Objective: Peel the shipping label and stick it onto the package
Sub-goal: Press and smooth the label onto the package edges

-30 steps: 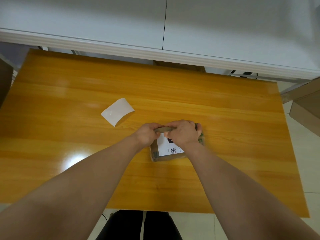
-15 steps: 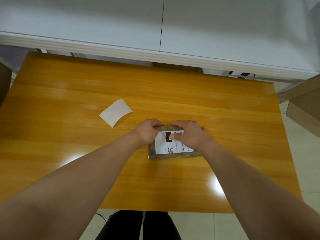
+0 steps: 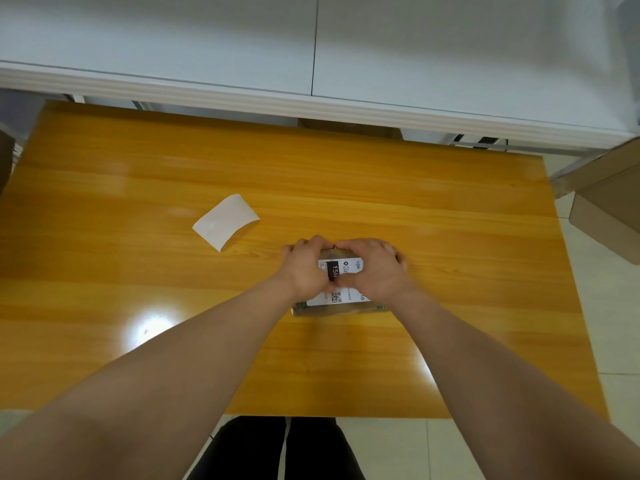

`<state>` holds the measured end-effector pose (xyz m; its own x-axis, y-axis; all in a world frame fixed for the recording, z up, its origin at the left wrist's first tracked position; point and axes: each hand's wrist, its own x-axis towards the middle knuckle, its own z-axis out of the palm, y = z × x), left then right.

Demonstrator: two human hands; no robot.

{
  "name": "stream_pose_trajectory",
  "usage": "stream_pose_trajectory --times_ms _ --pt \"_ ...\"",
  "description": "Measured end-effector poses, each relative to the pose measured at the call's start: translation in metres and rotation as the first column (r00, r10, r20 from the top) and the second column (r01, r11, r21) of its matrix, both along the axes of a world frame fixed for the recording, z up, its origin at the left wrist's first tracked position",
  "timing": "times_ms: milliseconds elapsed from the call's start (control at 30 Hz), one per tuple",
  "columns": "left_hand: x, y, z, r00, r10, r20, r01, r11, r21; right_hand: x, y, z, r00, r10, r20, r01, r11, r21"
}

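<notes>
The package (image 3: 333,310) lies flat on the orange wooden surface (image 3: 450,237), a little right of its middle and nearer the person than the far edge. The white shipping label (image 3: 349,266), printed with a black block and a small square code, sits on the package's top face. Both hands cover most of it. The left hand (image 3: 306,268) is clamped on the left part and the right hand (image 3: 373,268) on the right part, fingertips meeting at the far edge and thumbs lying on the label. The fingers seem to curl over that far edge, though the hands themselves hide it. Only the package's near strip and a middle band of the label show between them.

A curled white backing sheet (image 3: 225,221) lies on the surface to the left of the hands, apart from the package. Cardboard boxes (image 3: 609,216) stand off the right edge, above the pale tiled floor (image 3: 398,445). A white cabinet (image 3: 450,46) runs along the far side. Dark trousers (image 3: 256,452) show below the near edge.
</notes>
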<state>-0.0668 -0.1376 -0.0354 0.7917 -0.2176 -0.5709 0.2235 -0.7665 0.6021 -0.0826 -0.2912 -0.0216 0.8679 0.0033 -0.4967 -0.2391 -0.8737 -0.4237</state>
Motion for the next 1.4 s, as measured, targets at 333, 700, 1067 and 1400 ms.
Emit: stream_pose_trajectory --times_ms 333,700,1067,1400 --pt "0.002 -0.003 -0.008 0.983 0.185 -0.019 -0.186 0.975 -0.121 0.006 0.004 -0.007 0.993 -0.109 0.047 0.109 0.994 0.007" --pt "0.002 -0.004 -0.018 0.929 0.367 -0.046 -0.368 0.904 -0.218 0.007 0.007 -0.012 0.978 -0.19 0.085 0.185 0.981 0.06" --pt "0.004 -0.008 -0.028 0.909 0.409 -0.079 -0.415 0.873 -0.255 0.012 0.011 -0.014 0.958 -0.279 0.059 0.276 0.959 0.062" --pt "0.021 0.005 0.0 0.978 0.189 0.087 -0.193 0.98 0.042 0.017 -0.017 -0.002 0.992 -0.117 -0.037 0.12 0.988 0.102"
